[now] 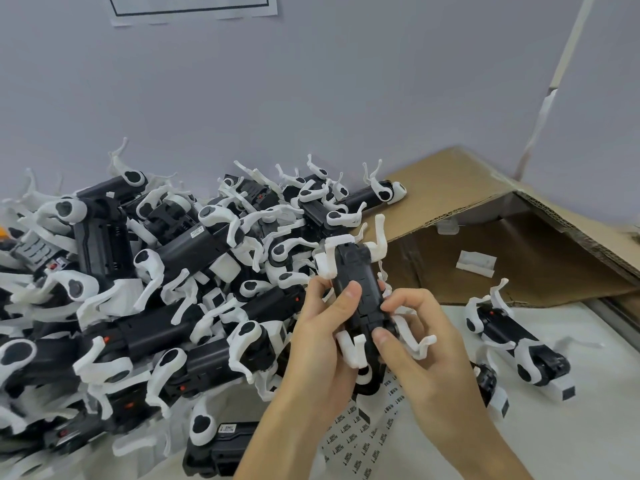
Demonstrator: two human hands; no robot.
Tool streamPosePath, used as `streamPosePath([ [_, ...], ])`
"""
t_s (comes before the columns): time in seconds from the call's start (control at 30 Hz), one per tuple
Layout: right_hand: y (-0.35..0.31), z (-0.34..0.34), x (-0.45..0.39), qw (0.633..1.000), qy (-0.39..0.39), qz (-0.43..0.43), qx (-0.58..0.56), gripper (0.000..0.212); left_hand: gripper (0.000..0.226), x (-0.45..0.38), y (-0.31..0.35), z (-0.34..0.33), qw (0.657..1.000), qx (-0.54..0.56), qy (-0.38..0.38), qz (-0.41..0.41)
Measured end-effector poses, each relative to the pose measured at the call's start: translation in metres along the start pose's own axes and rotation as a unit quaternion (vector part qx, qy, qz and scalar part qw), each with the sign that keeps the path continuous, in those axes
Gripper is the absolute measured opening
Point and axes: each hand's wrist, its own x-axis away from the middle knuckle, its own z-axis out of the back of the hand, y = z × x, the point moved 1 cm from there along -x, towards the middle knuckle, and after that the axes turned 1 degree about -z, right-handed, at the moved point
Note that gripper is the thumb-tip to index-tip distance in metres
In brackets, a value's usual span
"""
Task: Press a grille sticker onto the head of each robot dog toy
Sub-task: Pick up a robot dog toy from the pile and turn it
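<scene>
**Robot dog toy: sticker press under way**

Robot dog toy [356,299] held belly-up above the near counter [588,427], right of the heaped pile [145,289]. Gripped by left hand [322,337], thumb across the body; pinched by right hand [426,344], thumb pressing at the near end. Sticker sheet [360,441] lying beneath. Best pressed firmly, rubbed from centre outward, toy kept steady.

Lighting: even, soft, diffuse and cool; you are getting only faint shadows beneath the toy pile [145,292] and no harsh glare on the wall [311,98]. Sharpness: your view is smearing slightly throughout, worst at the left edge. Distortion: the wide lens is bending the cardboard box [485,209] toward the frame's corner.
</scene>
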Motion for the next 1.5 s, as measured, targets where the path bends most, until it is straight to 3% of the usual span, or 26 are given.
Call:
streamPosePath([
  [0.2,0.009,-0.006,-0.003,0.994,0.011,-0.031,-0.105,0.043,0.027,0.001,-0.004,-0.003,1.000,-0.012,0.006,-0.022],
  [0.47,0.011,-0.003,0.000,0.996,0.013,-0.018,-0.086,0.033,0.038,0.000,-0.003,-0.001,1.000,0.008,0.009,-0.008],
  [0.67,0.006,0.007,0.000,0.992,-0.007,-0.055,-0.116,0.048,0.032,-0.002,0.002,0.006,0.994,-0.064,0.024,-0.090],
  [0.73,0.004,0.012,-0.007,0.988,-0.011,-0.084,-0.129,0.049,0.027,-0.003,0.001,0.008,0.985,-0.125,0.029,-0.119],
  [0.8,0.004,0.014,-0.011,0.992,-0.022,-0.088,-0.091,0.033,0.026,-0.003,-0.001,0.007,0.970,-0.187,0.032,-0.152],
  [0.9,0.000,0.011,-0.005,0.998,-0.024,-0.061,0.007,0.033,0.030,-0.002,-0.006,0.000,0.930,-0.289,0.043,-0.224],
  [1.0,-0.008,0.006,-0.003,0.999,-0.009,-0.040,0.033,0.025,0.029,0.001,-0.010,-0.008,0.898,-0.355,0.040,-0.256],
  [1.1,-0.005,0.005,-0.006,0.999,0.024,-0.029,0.034,0.039,0.029,0.004,-0.013,-0.012,0.890,-0.382,0.030,-0.247],
  [1.2,-0.001,0.011,-0.008,0.998,0.061,-0.029,0.010,0.024,0.014,0.000,-0.011,-0.010,0.905,-0.358,0.049,-0.223],
  [1.3,0.007,0.015,-0.008,0.996,0.035,-0.060,-0.050,0.026,0.017,-0.003,-0.009,-0.005,0.931,-0.333,0.050,-0.141],
  [1.4,0.007,0.013,-0.006,0.996,0.001,-0.062,-0.057,0.036,0.025,-0.005,-0.012,-0.002,0.955,-0.294,-0.012,-0.045],
  [1.5,0.004,0.011,-0.006,0.999,0.002,-0.037,-0.008,0.036,0.024,-0.006,-0.011,0.000,0.954,-0.297,-0.013,-0.027],
])
